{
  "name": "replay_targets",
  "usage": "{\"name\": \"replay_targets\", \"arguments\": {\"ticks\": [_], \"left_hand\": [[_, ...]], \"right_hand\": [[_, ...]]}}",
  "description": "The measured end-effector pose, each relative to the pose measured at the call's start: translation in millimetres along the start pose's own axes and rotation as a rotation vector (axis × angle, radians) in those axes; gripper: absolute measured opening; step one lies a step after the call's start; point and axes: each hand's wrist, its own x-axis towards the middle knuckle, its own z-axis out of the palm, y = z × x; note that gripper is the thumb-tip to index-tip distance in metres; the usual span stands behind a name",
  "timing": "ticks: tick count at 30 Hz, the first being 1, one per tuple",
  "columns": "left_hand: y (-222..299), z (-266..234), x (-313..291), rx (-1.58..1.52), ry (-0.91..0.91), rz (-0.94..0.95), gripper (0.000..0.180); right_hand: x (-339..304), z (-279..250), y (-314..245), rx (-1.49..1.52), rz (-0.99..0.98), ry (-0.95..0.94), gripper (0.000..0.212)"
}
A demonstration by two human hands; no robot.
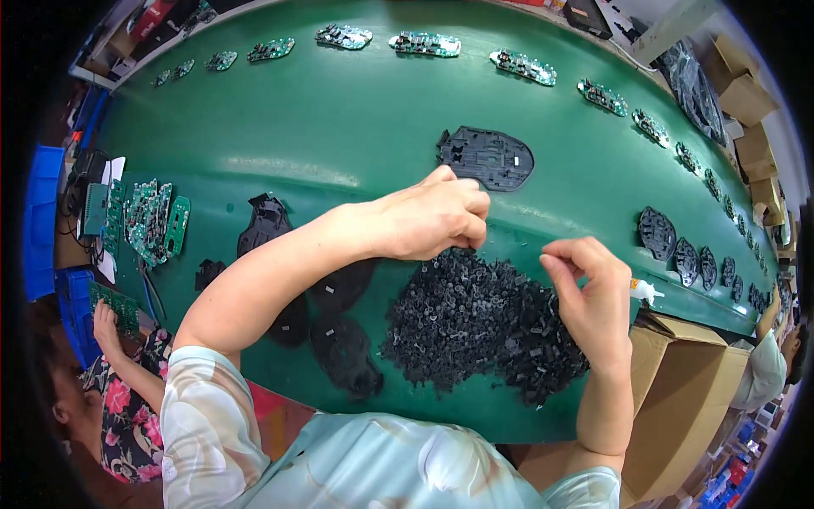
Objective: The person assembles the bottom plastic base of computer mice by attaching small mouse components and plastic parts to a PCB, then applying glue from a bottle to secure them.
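Note:
My left hand (437,219) reaches across the green bench with its fingers curled in and pointing down at the far edge of a pile of small black plastic parts (449,318). Whatever is between those fingertips is hidden. Just beyond the knuckles lies a black plastic shell (493,159), shaped like the base of a computer mouse, with a small white label. My right hand (591,293) hovers at the pile's right side, thumb and forefinger nearly together in a pinch. Anything in that pinch is too small to make out.
Green circuit boards (426,44) line the belt's far side. More black shells (343,352) lie left of the pile, others (657,233) at right. Boards are stacked (153,220) at left, near a co-worker's hand (106,329). A cardboard box (687,399) stands at right, beside a white-tipped bottle (646,291).

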Motion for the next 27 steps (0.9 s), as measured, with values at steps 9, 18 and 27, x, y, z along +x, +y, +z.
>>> {"name": "replay_targets", "arguments": {"ticks": [9, 18, 27], "left_hand": [[-3, 3, 0, -0.007, 0.01, 0.056, 0.006], [0, 0, -4, -0.044, 0.043, -0.071, 0.008], [14, -13, -5, -0.358, 0.229, -0.219, 0.01]], "right_hand": [[7, 6, -4, -0.001, -0.011, -0.009, 0.006], [4, 6, -4, 0.007, 0.009, -0.047, 0.008], [21, 28, -13, 0.31, 0.1, -0.191, 0.015]]}}
